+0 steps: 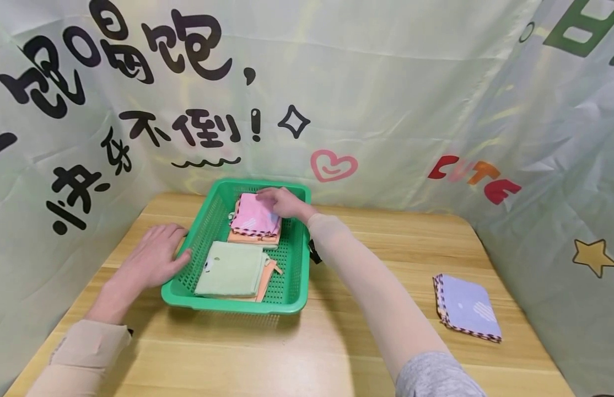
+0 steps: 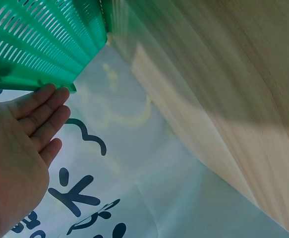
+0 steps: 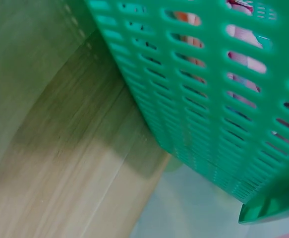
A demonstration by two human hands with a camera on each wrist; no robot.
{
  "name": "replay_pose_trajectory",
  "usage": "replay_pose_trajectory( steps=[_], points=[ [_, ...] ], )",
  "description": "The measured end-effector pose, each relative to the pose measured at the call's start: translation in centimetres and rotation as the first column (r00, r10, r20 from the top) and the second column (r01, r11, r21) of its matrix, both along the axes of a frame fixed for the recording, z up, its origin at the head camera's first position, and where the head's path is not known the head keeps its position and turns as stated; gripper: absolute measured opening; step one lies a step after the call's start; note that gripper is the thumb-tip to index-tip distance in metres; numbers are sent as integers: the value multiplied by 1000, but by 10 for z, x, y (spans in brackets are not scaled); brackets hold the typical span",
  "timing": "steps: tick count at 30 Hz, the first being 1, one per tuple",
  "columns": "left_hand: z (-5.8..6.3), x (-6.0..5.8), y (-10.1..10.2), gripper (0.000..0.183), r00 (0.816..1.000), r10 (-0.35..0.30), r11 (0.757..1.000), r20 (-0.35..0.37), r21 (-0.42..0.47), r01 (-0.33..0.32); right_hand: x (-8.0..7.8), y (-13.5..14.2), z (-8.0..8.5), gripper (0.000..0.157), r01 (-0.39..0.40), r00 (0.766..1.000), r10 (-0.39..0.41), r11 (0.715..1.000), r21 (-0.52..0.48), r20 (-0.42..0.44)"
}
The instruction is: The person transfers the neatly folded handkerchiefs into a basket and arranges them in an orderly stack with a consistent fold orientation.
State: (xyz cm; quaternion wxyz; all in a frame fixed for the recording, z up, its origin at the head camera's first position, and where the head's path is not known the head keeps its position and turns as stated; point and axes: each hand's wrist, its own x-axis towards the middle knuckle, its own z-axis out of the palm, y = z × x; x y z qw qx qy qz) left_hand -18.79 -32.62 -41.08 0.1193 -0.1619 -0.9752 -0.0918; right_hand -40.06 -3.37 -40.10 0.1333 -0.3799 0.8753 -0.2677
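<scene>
In the head view, a green plastic basket point(image 1: 286, 306) with perforated walls holds folded cloths. Inside it, a pink cloth point(image 1: 254, 212) with a checked edge lies on an orange cloth point(image 1: 257, 240) at the back. Nearer the front, a light green cloth point(image 1: 232, 270) covers part of another orange cloth point(image 1: 265, 280). My right hand point(image 1: 285, 203) reaches over the basket's right rim, its fingers resting on the upper right of the pink cloth. Straight fingers of my left hand point(image 1: 160, 253) touch the basket's left rim; the left wrist view shows that palm point(image 2: 15, 158).
A folded lavender cloth point(image 1: 467, 306) with a checked border lies at the right of the wooden table point(image 1: 307, 358). Printed fabric walls point(image 1: 386, 110) enclose the table at the back and sides. A small black object point(image 1: 314, 252) shows beside the basket's right wall.
</scene>
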Motion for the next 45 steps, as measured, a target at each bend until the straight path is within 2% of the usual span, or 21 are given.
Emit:
replay_pose_trajectory(
  steps=[6, 12, 17, 22, 27, 34, 41, 45],
  points=[
    [0, 0, 1, 47, 1000, -4, 1000, -6, 4, 4, 4, 2, 1, 67, 75, 996, -70, 992, -106, 53],
    [-2, 1, 1, 47, 1000, -10, 1000, -10, 7, 10, 13, 5, 7, 49, 144, 988, -130, 974, -174, 87],
    [-2, 1, 0, 48, 1000, -9, 1000, -7, 7, 9, 19, 14, 15, 46, 172, 985, -158, 952, -254, 76],
    [-2, 0, -1, 48, 1000, -12, 1000, -7, 1, 12, 26, 29, 27, 44, 175, 983, -141, 911, -373, 115],
    [-3, 1, 0, 48, 1000, -12, 1000, 4, 3, 12, 34, 45, 36, 43, 171, 985, -140, 870, -462, 101],
    [-2, 2, 2, 49, 1000, -5, 1000, 8, 10, 5, 44, 70, 44, 42, 184, 980, -193, 814, -551, 44],
    [-2, 2, 3, 49, 1000, -4, 1000, 20, 9, 4, 57, 102, 49, 40, 213, 969, -244, 737, -642, 41],
    [-2, 2, 2, 49, 1000, -2, 1000, 23, 10, 2, 81, 121, 64, 42, 248, 959, -275, 705, -665, 66]
  ],
)
